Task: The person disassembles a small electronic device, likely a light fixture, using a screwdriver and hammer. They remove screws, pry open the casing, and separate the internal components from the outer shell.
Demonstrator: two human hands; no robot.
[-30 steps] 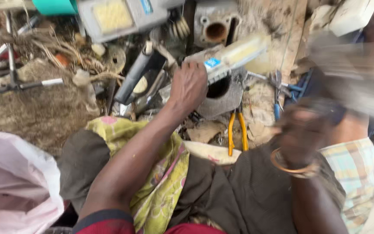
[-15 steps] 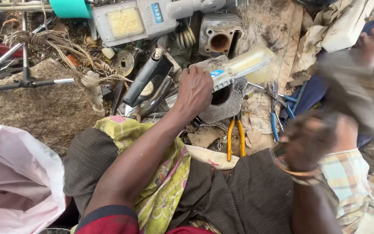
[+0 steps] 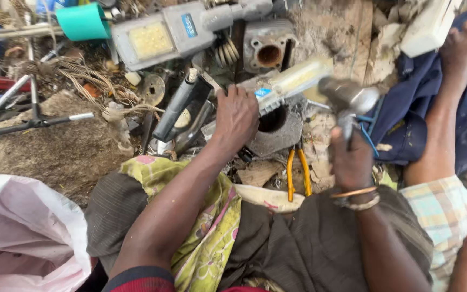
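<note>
My left hand (image 3: 237, 116) grips one end of a long pale plastic-cased part (image 3: 293, 81) that lies across a round grey metal casting with a hole (image 3: 277, 130). My right hand (image 3: 352, 159), with bangles at the wrist, is closed on the handle of a hammer; its blurred steel head (image 3: 349, 97) hangs just right of the pale part's far end. Yellow-handled pliers (image 3: 297, 173) lie on the ground between my two hands.
Scrap covers the ground ahead: a grey housing with a yellow window (image 3: 160, 35), a metal cylinder block (image 3: 268, 48), tangled wire (image 3: 82, 75), metal rods (image 3: 33, 116), a teal cup (image 3: 82, 20). A pink-white sack (image 3: 17, 238) sits at lower left. Another person's bare foot (image 3: 452, 70) rests at right.
My right hand has swung in from the right with the hammer, bringing its head close to the pale part. My left hand has kept its hold.
</note>
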